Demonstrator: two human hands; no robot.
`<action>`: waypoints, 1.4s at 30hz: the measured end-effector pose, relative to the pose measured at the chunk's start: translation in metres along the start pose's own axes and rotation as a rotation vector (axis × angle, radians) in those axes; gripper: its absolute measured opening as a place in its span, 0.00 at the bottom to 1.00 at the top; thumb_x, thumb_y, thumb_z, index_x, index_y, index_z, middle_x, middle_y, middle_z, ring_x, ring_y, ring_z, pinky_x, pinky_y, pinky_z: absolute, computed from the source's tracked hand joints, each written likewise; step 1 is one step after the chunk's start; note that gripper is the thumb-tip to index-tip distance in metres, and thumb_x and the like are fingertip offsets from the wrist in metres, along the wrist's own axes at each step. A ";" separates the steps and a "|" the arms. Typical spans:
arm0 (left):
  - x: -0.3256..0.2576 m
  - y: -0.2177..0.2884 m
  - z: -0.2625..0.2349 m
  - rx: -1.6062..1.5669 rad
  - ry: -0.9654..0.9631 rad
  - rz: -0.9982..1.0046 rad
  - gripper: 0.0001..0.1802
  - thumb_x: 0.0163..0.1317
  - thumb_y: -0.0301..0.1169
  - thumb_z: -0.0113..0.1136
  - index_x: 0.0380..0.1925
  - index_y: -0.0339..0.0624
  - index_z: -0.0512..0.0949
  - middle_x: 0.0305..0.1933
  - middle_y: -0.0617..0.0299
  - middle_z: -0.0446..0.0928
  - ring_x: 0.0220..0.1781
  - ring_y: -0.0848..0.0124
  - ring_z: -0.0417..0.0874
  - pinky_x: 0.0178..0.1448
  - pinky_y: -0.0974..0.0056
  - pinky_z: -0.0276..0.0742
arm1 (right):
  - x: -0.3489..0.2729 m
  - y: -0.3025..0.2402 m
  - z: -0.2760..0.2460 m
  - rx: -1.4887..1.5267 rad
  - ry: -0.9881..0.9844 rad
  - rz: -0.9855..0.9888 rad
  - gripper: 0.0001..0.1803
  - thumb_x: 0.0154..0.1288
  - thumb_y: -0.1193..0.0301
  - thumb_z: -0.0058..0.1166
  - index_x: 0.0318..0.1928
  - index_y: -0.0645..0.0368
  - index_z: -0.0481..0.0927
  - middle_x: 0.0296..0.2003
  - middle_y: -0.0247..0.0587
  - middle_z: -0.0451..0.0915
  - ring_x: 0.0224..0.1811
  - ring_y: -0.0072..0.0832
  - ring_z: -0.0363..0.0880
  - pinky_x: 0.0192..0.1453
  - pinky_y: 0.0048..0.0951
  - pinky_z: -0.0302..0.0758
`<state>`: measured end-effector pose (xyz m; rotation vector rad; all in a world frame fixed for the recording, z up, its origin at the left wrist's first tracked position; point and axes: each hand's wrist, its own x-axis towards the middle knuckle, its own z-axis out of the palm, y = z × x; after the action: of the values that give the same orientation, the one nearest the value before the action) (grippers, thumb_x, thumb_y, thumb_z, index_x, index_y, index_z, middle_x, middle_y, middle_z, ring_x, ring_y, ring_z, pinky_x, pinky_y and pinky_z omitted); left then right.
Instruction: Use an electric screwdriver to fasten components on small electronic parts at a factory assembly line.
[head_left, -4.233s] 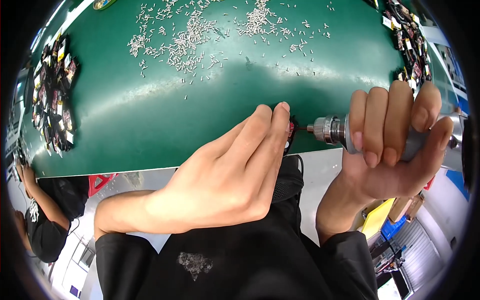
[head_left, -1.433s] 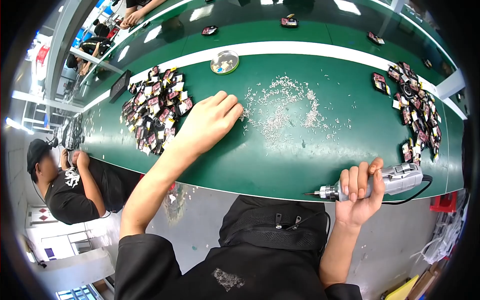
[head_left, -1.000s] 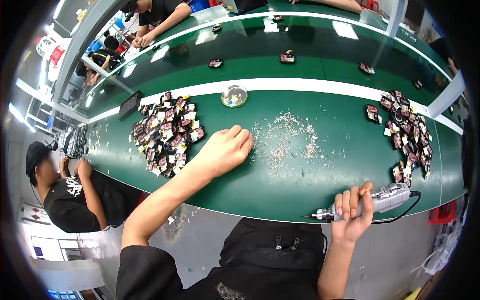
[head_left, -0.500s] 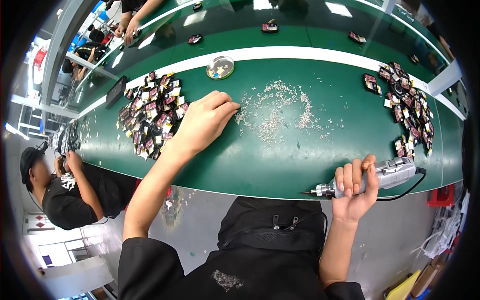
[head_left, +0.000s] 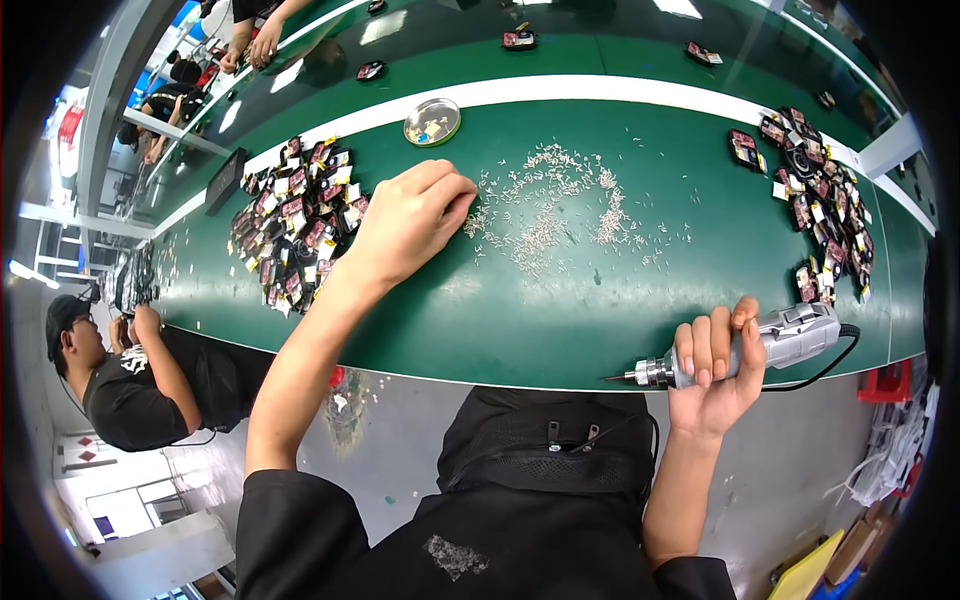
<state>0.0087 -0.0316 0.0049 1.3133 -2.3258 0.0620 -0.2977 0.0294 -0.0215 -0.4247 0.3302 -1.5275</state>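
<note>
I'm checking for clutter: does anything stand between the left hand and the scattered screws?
Nothing visible does: the left hand is at the left edge of the scattered screws. The round dish sits farther back, out of the way.

Screwdriver (head_left: pixel 800 338): 1 grey electric tool with a silvery collar was gripped in the right hand (head_left: pixel 715 345).
Pose: it lay nearly level, its thin bit pointing left along the table's (head_left: pixel 450 325) near edge, its black cord curving from the right end.
Screws (head_left: pixel 540 240): many small, silvery ones were scattered loose on the green top, sparser rightward.
Left fringe: these sat just beside the left hand (head_left: pixel 420 215).
</note>
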 end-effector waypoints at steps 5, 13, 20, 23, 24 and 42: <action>-0.005 0.003 0.004 -0.065 0.010 -0.102 0.03 0.60 0.20 0.51 0.30 0.34 0.66 0.27 0.53 0.68 0.28 0.56 0.71 0.35 0.60 0.69 | 0.000 -0.001 -0.001 0.015 0.008 0.007 0.06 0.69 0.69 0.41 0.36 0.57 0.65 0.13 0.28 0.59 0.12 0.18 0.57 0.21 0.23 0.63; -0.015 0.008 0.006 -0.141 0.097 -0.128 0.04 0.54 0.17 0.59 0.29 0.34 0.75 0.27 0.58 0.74 0.24 0.70 0.75 0.29 0.70 0.70 | 0.000 0.000 -0.001 -0.006 0.017 0.002 0.07 0.69 0.68 0.41 0.36 0.58 0.66 0.13 0.28 0.58 0.12 0.18 0.56 0.21 0.23 0.62; -0.016 0.012 0.006 -0.244 0.093 -0.253 0.04 0.54 0.19 0.59 0.27 0.34 0.73 0.25 0.57 0.72 0.24 0.67 0.73 0.29 0.65 0.70 | 0.001 0.001 0.001 0.010 -0.027 0.010 0.06 0.70 0.70 0.40 0.36 0.58 0.66 0.13 0.26 0.57 0.13 0.16 0.56 0.23 0.21 0.60; -0.018 0.011 0.008 -0.197 0.071 -0.278 0.02 0.58 0.20 0.56 0.29 0.33 0.73 0.26 0.58 0.74 0.25 0.69 0.74 0.30 0.70 0.70 | 0.001 0.002 -0.001 0.019 0.018 -0.010 0.06 0.69 0.70 0.39 0.37 0.58 0.66 0.13 0.27 0.58 0.12 0.17 0.56 0.21 0.23 0.62; -0.017 0.012 0.008 -0.156 0.066 -0.259 0.02 0.59 0.21 0.55 0.29 0.33 0.73 0.26 0.57 0.73 0.25 0.68 0.74 0.31 0.69 0.70 | 0.001 0.002 -0.001 0.017 0.020 -0.009 0.06 0.69 0.70 0.39 0.37 0.58 0.66 0.13 0.27 0.58 0.12 0.17 0.56 0.21 0.23 0.62; -0.052 0.136 0.022 -1.497 0.191 -0.675 0.11 0.68 0.27 0.47 0.30 0.30 0.75 0.29 0.57 0.76 0.27 0.77 0.75 0.29 0.74 0.68 | 0.005 -0.002 0.048 0.184 -0.163 -0.099 0.08 0.69 0.68 0.42 0.37 0.60 0.68 0.14 0.26 0.59 0.13 0.16 0.58 0.25 0.22 0.62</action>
<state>-0.0889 0.0779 -0.0110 0.9952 -1.0041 -1.3653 -0.2774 0.0270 0.0228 -0.4219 0.0412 -1.5928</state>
